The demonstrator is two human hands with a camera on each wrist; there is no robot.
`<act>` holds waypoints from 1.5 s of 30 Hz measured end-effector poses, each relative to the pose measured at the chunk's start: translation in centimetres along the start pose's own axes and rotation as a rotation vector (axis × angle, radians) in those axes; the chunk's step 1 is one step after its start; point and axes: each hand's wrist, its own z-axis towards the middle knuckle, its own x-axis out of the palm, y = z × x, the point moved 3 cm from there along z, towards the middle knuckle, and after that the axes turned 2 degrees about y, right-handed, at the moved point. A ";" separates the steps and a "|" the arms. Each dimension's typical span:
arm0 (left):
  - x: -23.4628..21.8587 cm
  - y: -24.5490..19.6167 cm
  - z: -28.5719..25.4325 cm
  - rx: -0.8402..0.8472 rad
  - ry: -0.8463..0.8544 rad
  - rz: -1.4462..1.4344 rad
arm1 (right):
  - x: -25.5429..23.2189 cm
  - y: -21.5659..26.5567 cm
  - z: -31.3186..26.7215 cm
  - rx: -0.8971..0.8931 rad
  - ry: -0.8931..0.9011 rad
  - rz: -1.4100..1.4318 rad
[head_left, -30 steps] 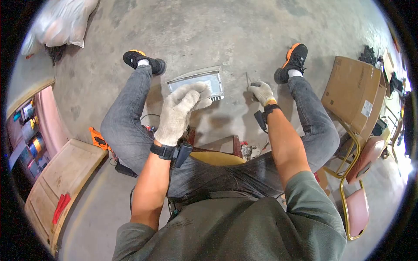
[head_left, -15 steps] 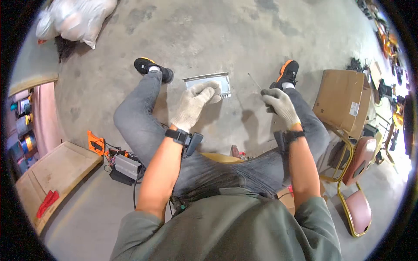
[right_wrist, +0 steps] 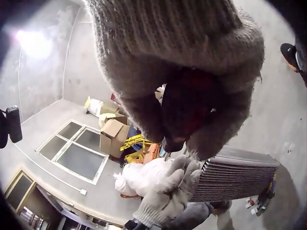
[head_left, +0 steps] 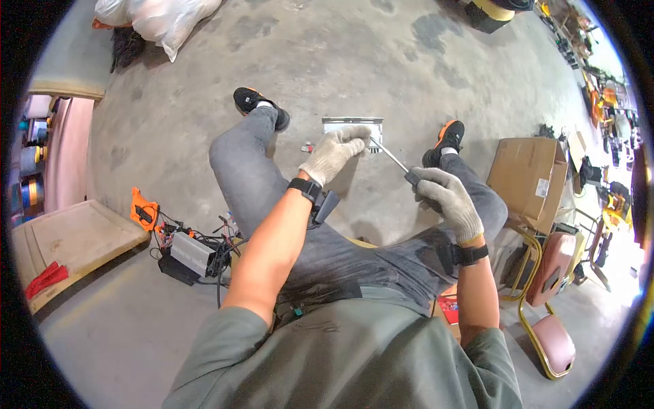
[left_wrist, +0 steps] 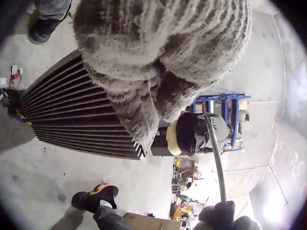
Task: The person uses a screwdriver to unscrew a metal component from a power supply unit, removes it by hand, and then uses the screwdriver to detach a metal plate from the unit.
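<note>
My gloved left hand (head_left: 335,153) has its thumb and fingers bent together over the near edge of a finned metal case (head_left: 351,121). Whether something small sits in those fingertips I cannot tell. From the right, my gloved right hand (head_left: 446,201) grips the dark handle of a screwdriver (head_left: 390,153), whose thin shaft slants toward the left fingertips. In the left wrist view the shaft (left_wrist: 217,158) ends close beside the left glove (left_wrist: 158,62). Dark parallel fins (left_wrist: 81,115) run away from the glove there, with loose wires at their far end.
The case stands on concrete between two black shoes (head_left: 446,140). Electronics with tangled cables (head_left: 194,252) lie left of my legs, beside a wooden board (head_left: 75,235) bearing a red cloth. A cardboard box (head_left: 521,180) and padded chairs (head_left: 552,269) stand at right; white sacks (head_left: 167,20) lie far left.
My right hand has come up from low near the floor, and the screwdriver now points left at the left fingertips. The left hand stays over the case while the head view shifts.
</note>
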 end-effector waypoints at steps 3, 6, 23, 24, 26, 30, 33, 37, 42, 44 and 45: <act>0.1 -0.8 -0.2 0.028 0.019 0.046 | 0.6 -0.8 0.6 0.000 0.024 0.027; 0.1 -0.9 -0.2 0.051 0.016 0.073 | 0.8 -0.8 0.7 0.012 0.045 0.031; -0.2 0.4 0.5 0.008 0.029 0.037 | 0.5 -1.3 0.9 0.034 0.034 0.042; -0.1 0.4 0.5 0.010 0.026 0.035 | 0.3 -1.5 1.0 0.029 0.037 0.045; -0.1 0.5 0.5 0.009 0.025 0.034 | 0.1 -2.0 1.1 0.026 0.039 0.049; -0.1 0.2 0.4 0.019 0.018 0.056 | 0.2 -2.0 1.0 0.035 0.039 0.054; -0.1 0.3 0.5 0.023 0.022 0.033 | 0.3 -2.0 0.9 0.044 0.038 0.048; -0.1 -0.1 0.3 0.014 0.012 0.065 | 0.3 -2.0 0.9 0.026 0.027 0.038; -0.2 0.5 0.6 0.019 0.008 0.026 | 0.5 -1.7 0.8 0.030 0.023 0.026; -0.2 0.8 0.7 0.013 0.007 0.000 | 0.5 -1.7 0.8 0.033 0.021 0.024; -0.2 0.8 0.8 0.007 0.007 0.004 | 0.5 -1.6 0.8 0.030 0.024 0.009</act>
